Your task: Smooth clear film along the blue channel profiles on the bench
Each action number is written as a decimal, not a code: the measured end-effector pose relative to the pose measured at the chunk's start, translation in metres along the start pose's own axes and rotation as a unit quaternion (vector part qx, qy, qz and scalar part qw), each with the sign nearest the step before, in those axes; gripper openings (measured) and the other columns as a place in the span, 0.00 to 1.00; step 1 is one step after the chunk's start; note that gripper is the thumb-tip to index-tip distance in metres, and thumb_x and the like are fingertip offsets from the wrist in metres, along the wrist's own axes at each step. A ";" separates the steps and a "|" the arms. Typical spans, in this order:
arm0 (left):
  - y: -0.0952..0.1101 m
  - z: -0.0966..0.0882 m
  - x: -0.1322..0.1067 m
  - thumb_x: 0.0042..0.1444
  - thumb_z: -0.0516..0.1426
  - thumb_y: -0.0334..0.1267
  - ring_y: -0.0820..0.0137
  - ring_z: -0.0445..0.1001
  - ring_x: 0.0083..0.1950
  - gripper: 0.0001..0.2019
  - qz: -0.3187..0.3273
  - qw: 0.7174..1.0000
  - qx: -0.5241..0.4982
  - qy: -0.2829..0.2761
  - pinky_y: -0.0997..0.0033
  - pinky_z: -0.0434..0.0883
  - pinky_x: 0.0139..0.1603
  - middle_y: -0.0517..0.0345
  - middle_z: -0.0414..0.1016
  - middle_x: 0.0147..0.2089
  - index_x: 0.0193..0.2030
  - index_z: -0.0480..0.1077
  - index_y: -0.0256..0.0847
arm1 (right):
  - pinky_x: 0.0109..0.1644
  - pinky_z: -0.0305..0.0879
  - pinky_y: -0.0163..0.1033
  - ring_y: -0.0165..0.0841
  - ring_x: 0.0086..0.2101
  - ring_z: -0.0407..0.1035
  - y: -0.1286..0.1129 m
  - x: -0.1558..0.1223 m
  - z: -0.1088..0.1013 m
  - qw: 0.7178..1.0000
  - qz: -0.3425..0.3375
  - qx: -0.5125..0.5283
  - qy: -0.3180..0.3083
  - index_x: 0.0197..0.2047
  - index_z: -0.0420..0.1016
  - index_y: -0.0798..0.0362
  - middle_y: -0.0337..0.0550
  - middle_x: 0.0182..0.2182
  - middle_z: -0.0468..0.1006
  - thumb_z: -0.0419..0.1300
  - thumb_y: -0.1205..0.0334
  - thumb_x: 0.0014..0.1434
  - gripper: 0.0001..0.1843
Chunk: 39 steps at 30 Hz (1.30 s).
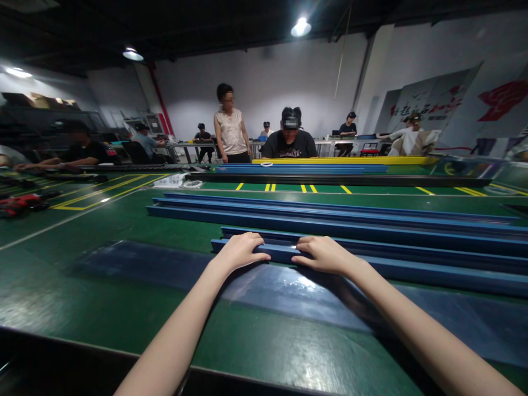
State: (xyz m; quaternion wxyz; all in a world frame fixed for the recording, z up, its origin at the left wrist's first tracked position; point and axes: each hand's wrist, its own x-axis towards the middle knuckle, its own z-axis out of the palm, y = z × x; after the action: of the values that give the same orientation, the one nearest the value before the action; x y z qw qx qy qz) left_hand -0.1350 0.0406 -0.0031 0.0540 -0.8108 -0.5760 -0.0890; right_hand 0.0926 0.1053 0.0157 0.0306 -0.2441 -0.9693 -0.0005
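Observation:
Both of my hands rest on the nearest long blue rail, close to its left end. My left hand curls its fingers over the top of the rail. My right hand does the same a little to the right, fingers bent over the rail's edge. A shiny dark blue strip lies flat on the green table under and in front of the rail. Several more blue rails lie parallel just beyond it.
More blue rails and a yellow one lie at the table's far side, where a seated person and a standing person are. A tape roll sits on the table. Other people sit at the left and back.

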 end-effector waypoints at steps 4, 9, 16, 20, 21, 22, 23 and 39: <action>-0.007 -0.004 -0.008 0.53 0.53 0.50 0.67 0.70 0.46 0.15 -0.023 1.000 -0.008 0.000 0.72 0.65 0.44 0.57 0.72 0.44 0.40 0.69 0.42 | 0.37 0.59 0.35 0.34 0.36 0.69 -0.002 0.007 0.004 1.000 -0.015 0.020 0.009 0.33 0.73 0.54 0.46 0.35 0.75 0.45 0.49 0.59 0.22; -0.011 -0.007 -0.012 0.53 0.53 0.50 0.66 0.70 0.47 0.15 -0.047 0.999 -0.010 -0.002 0.71 0.65 0.45 0.57 0.73 0.45 0.39 0.70 0.41 | 0.39 0.59 0.34 0.34 0.38 0.69 -0.002 0.007 0.005 0.999 -0.018 0.042 0.013 0.34 0.74 0.54 0.47 0.36 0.76 0.44 0.50 0.60 0.22; -0.012 -0.003 -0.014 0.54 0.52 0.51 0.67 0.70 0.47 0.16 -0.051 0.999 0.002 0.004 0.72 0.65 0.46 0.57 0.73 0.45 0.40 0.71 0.42 | 0.40 0.59 0.35 0.35 0.39 0.69 -0.002 0.008 0.003 0.998 0.003 0.063 -0.005 0.37 0.76 0.53 0.48 0.37 0.76 0.45 0.49 0.59 0.22; -0.012 0.000 -0.015 0.54 0.51 0.51 0.67 0.70 0.46 0.16 -0.047 0.999 0.016 0.011 0.73 0.66 0.43 0.57 0.73 0.45 0.38 0.71 0.42 | 0.39 0.59 0.35 0.36 0.38 0.69 -0.003 0.009 0.001 0.998 0.004 0.059 -0.017 0.35 0.76 0.52 0.47 0.35 0.77 0.44 0.49 0.60 0.22; -0.012 0.000 -0.015 0.55 0.51 0.50 0.67 0.70 0.46 0.16 -0.044 0.999 0.020 0.011 0.73 0.66 0.43 0.57 0.73 0.44 0.38 0.71 0.42 | 0.39 0.59 0.34 0.35 0.38 0.69 -0.003 0.008 0.000 0.998 0.002 0.055 -0.020 0.34 0.76 0.52 0.47 0.35 0.77 0.44 0.49 0.60 0.22; -0.011 0.000 -0.015 0.55 0.51 0.50 0.68 0.70 0.46 0.16 -0.040 0.999 0.025 0.011 0.74 0.66 0.42 0.57 0.73 0.44 0.37 0.71 0.42 | 0.39 0.59 0.34 0.35 0.38 0.69 -0.003 0.008 -0.001 0.998 0.000 0.052 -0.023 0.34 0.75 0.52 0.47 0.34 0.77 0.44 0.49 0.60 0.22; -0.010 0.001 -0.015 0.55 0.50 0.50 0.67 0.71 0.45 0.16 -0.036 0.999 0.029 0.010 0.74 0.66 0.41 0.57 0.74 0.43 0.37 0.71 0.42 | 0.39 0.59 0.34 0.35 0.38 0.69 -0.002 0.006 -0.002 0.999 -0.001 0.048 -0.025 0.33 0.75 0.52 0.47 0.34 0.77 0.44 0.49 0.60 0.22; -0.001 -0.002 -0.012 0.52 0.52 0.53 0.66 0.71 0.44 0.17 -0.042 0.999 0.027 0.005 0.73 0.65 0.40 0.56 0.74 0.41 0.37 0.70 0.40 | 0.39 0.60 0.35 0.37 0.39 0.69 -0.001 -0.002 0.001 1.000 0.015 0.017 -0.003 0.36 0.75 0.55 0.49 0.38 0.76 0.46 0.51 0.58 0.21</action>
State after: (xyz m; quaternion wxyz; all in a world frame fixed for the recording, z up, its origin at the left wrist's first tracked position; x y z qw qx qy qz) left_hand -0.1404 0.0297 -0.0040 0.0751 -0.7839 -0.6112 -0.0791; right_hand 0.0936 0.1038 0.0142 0.0317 -0.2580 -0.9655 0.0173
